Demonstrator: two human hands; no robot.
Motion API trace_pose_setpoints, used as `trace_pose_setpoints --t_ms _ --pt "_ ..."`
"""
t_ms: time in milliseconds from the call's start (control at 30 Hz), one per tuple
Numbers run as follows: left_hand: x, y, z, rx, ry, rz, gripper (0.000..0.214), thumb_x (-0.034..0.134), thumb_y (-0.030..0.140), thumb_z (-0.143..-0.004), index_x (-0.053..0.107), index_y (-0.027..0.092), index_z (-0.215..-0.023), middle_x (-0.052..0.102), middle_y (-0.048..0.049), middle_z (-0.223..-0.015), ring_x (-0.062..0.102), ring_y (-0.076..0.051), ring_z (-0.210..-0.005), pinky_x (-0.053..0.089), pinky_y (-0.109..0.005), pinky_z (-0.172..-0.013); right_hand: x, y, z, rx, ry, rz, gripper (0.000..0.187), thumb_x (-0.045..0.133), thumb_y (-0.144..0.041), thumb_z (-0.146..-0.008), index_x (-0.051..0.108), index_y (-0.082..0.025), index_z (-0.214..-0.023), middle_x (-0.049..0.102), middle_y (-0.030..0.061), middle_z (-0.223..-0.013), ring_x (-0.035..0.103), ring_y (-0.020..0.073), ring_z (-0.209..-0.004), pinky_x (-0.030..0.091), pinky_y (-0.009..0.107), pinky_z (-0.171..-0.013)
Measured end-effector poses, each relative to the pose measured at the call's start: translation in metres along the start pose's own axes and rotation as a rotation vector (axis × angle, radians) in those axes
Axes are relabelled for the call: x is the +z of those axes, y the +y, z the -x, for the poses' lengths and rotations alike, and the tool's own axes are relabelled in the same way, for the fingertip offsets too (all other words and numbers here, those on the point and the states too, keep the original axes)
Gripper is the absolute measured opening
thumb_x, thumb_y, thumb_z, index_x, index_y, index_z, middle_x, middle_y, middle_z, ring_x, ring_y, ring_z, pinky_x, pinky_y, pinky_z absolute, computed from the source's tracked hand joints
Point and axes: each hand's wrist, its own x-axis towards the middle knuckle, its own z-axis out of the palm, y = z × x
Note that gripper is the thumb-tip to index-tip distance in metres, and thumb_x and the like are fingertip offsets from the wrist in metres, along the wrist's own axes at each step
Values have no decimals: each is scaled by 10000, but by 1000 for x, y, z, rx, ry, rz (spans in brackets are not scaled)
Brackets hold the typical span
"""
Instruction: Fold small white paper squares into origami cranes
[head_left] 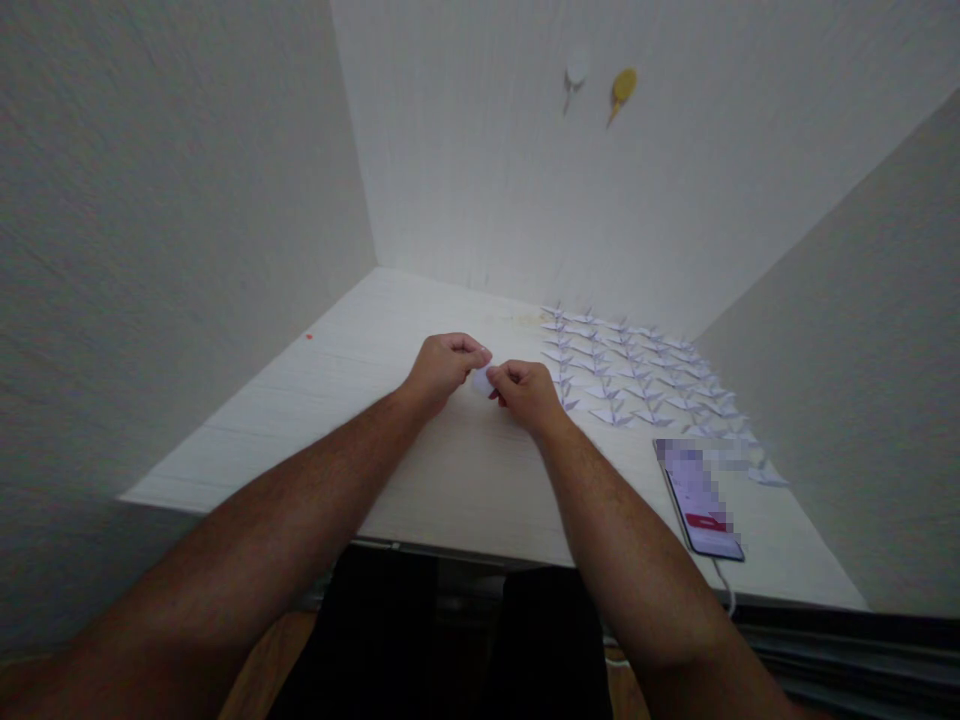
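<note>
Three pale walls (pixel 465 180) border our white wood-grain counter (pixel 457 480); over it our left hand (pixel 444 368) and right hand (pixel 529 390), nearly closed, pinch one paper piece (pixel 481 381).

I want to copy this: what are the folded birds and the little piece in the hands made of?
The folded birds look like thin white paper, matte, with crisp creases and pointed tips. The little piece looks pale and smooth, probably paper too, but it's partly covered.

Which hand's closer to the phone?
Right. The right hand is left of the phone and farther back on the table; the left hand is farther left still.
</note>
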Motion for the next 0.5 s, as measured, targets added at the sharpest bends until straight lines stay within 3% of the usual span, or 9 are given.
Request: trace_pose_setpoints --t_ms 133,300,500 --pt "0 1 0 16 -5 5 173 770 256 -561 643 150 -611 538 29 -509 356 -50 -432 225 -230 -434 -3 0 0 -31 -4 33 341 561 -402 -858 646 -179 -614 586 -7 -501 515 102 -475 375 222 -502" --pt "-1 2 1 -16 -102 33 228 772 313 -623 683 148 -753 514 38 -503 364 -59 -430 220 -226 -421 -4 -3 -1 5 102 -88 354 556 -427 -851 626 -180 -607 587 -4 -502 503 108 -447 374 231 -477" --pt "-1 -1 2 32 -95 -54 215 798 236 -573 692 144 -736 635 -3 -607 490 -81 -508 353 -228 -497 -3 -1 -5 24 146 -149 343 574 -437 -824 620 -181 -601 582 -5 -510 508 110 -456 381 229 -474"
